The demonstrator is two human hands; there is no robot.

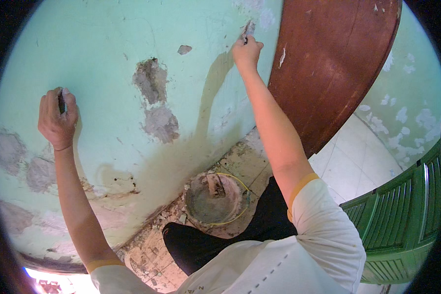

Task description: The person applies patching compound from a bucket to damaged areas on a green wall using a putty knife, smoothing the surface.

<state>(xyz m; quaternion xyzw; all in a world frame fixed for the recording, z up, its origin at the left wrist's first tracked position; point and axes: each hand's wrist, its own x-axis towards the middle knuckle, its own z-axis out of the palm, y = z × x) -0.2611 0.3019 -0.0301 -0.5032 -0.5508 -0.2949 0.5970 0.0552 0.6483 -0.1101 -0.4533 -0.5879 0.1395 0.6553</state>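
My right hand is raised to the upper part of the green wall, closed round a putty knife. Its blade is smeared with grey and lies at the wall near the brown wooden panel. At the left, my left hand is up against the wall with its fingers curled. Something dark shows between thumb and fingers, too little to name. Between the hands, the wall carries a rough broken patch and a smoother grey patch below it.
A round bucket with a yellow handle holds grey material and a tool with a light handle, near my knees. Rubble lies along the wall's foot. The brown panel and a green louvred shutter stand to my right.
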